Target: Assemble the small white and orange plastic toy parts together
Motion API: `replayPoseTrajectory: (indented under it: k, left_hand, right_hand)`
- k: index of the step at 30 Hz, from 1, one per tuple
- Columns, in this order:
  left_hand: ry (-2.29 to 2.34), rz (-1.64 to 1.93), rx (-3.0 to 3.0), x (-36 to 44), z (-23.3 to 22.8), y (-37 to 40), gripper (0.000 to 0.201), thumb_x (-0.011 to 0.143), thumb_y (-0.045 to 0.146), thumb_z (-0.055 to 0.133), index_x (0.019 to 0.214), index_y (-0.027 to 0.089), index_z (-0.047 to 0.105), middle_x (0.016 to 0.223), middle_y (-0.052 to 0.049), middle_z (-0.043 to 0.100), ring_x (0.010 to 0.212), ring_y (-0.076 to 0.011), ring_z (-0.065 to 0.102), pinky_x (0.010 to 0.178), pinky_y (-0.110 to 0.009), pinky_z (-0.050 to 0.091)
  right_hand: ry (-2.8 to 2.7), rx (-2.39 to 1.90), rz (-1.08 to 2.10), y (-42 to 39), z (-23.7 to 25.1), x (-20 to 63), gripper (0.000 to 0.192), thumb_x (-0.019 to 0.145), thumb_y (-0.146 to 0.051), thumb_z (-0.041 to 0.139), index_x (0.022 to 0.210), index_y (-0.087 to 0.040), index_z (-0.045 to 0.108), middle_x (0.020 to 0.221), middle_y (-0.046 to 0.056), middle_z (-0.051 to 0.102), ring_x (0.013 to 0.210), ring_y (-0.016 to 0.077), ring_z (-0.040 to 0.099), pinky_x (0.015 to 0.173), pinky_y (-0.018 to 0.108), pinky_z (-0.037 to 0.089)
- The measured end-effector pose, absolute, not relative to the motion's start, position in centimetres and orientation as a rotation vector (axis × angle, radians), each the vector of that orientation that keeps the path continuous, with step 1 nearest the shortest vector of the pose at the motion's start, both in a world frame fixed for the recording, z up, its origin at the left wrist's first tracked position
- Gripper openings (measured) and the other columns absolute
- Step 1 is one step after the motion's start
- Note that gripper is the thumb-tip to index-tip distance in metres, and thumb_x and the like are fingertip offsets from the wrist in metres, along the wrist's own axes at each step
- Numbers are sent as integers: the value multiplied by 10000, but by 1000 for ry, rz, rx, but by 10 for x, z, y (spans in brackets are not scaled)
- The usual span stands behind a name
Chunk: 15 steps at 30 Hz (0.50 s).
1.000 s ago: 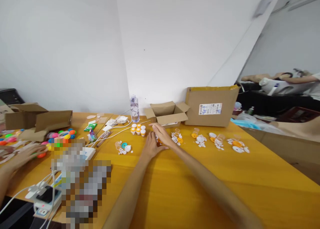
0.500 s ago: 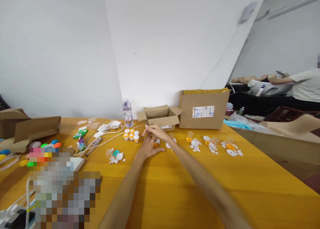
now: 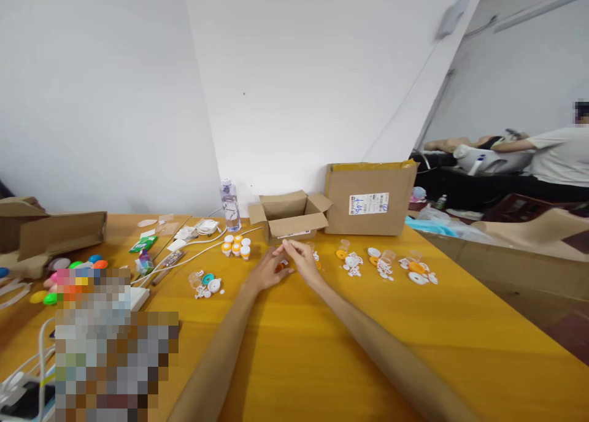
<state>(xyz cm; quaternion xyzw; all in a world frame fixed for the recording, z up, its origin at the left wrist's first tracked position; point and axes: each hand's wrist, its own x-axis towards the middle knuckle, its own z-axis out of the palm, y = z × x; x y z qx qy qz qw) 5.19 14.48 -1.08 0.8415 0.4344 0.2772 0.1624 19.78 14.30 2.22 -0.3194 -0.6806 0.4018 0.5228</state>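
My left hand [image 3: 264, 271] rests low over a pile of small parts, its thumb stretched out to the right and apart from the fingers. Partly under it shows an orange ring-shaped part [image 3: 279, 267]. My right hand [image 3: 301, 259] is beside it, fingertips pressed together close to the left fingers; whatever they pinch is hidden. Behind my right hand, another pile with an orange part [image 3: 318, 265] and white pieces is partly covered. Several small white-lidded orange jars [image 3: 236, 249] stand grouped to the left of my hands.
Behind my hands stands an open cardboard box [image 3: 294, 226], beside a larger closed carton [image 3: 363, 219]. A water bottle [image 3: 230, 207] stands by the wall. Piles of white and orange parts [image 3: 353, 261] lie rightward; one with a teal ring [image 3: 208, 279] lies left. A person [image 3: 559, 155] sits far right.
My right hand has drawn back from across the left fingers to their right side, and its fingers have closed together. My left hand stays over the pile. The view has shifted slightly.
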Motion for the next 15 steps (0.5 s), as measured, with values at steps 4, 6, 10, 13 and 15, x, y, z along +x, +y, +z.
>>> replayPoseTrajectory:
  k: [4,6,10,13,15]
  left_hand:
    - [1279,813,2381,49,-9,128,333,882,360,582,1176,210,622,1140,-94,574,1094,-237,565,1000,-395,468]
    - [1259,821,2394,47,-7,116,339,888,373,575,1197,239,608,1130,-76,565,1092,-226,555,1005,-383,461]
    - [1273,804,2409,42,-5,89,260,911,409,540,1065,225,638,1132,-76,546,1081,-218,540,1007,-380,450]
    - [1272,774,2409,39,-4,67,309,921,466,512,1073,226,633,1124,-80,544,1085,-224,531,1003,-383,447]
    - [1276,765,2403,37,-4,52,352,921,499,499,1124,239,624,1132,-83,543,1093,-232,528,999,-388,446]
  right_hand:
    - [-1523,-816,935,129,3,205,506,893,-647,440,798,-240,726,798,50,732,823,236,661,792,366,533]
    - [-1502,-825,929,122,-5,209,496,894,-643,443,819,-238,719,830,57,729,870,247,657,822,380,529]
    - [-1538,-835,958,109,-19,218,443,886,-617,483,893,-230,700,941,77,721,966,263,648,872,398,525]
    - [-1628,-842,1018,97,-30,223,385,877,-576,521,969,-237,678,1004,76,717,986,256,659,899,407,530]
    - [-1718,-826,1046,89,-34,223,323,882,-509,538,1007,-241,667,1039,71,716,987,246,666,906,408,534]
